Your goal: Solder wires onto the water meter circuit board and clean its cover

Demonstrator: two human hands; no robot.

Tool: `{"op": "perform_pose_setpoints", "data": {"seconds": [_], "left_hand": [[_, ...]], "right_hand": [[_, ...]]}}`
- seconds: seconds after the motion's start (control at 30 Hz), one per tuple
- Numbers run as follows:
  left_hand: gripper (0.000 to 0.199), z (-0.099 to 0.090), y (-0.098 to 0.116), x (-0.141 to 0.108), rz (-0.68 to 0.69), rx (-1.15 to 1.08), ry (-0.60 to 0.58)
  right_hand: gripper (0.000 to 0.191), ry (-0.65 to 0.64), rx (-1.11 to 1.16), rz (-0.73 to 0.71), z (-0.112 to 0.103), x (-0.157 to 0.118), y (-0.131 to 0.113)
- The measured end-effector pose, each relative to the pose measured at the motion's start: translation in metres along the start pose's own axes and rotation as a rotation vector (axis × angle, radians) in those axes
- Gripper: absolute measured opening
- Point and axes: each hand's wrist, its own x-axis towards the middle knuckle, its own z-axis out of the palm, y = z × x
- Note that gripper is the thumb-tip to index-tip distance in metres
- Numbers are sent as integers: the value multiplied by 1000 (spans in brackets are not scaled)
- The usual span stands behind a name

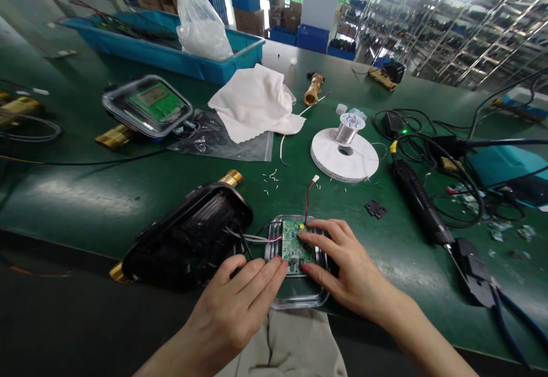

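A green circuit board (291, 246) lies in a clear plastic cover (299, 300) at the bench's front edge. My right hand (349, 266) reaches over the cover's right side, its thumb and fingers bent onto the board. My left hand (244, 294) has its fingers stretched out side by side, their tips at the board's lower left edge. Grey wires (252, 239) run from the board into an open black meter housing (188, 234) with brass threaded ends. From the board's top rises a red and black lead with a white connector (315, 178).
Small screws (270, 178) lie scattered beyond the cover. A white reel (329, 157) carries a solder spool (349, 129). To the right are an electric screwdriver (417, 200) and pliers (473, 274). A white cloth (257, 103), assembled meter (149, 106) and blue tray (205, 69) stand farther back.
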Motion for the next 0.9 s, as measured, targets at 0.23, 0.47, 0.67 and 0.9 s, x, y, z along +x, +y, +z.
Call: {"op": "perform_pose_setpoints", "data": {"seconds": [0.23, 0.47, 0.67, 0.9], "left_hand": [[35, 2, -3, -4, -37, -53, -134], [29, 8, 0, 10, -106, -56, -81], [34, 12, 3, 13, -96, -10, -131], [35, 16, 6, 7, -112, 105, -100]], "right_hand": [[42, 5, 9, 25, -2, 4, -1], [40, -11, 7, 48, -2, 7, -1], [40, -19, 10, 65, 0, 8, 0], [38, -53, 25, 102, 2, 13, 0]]}}
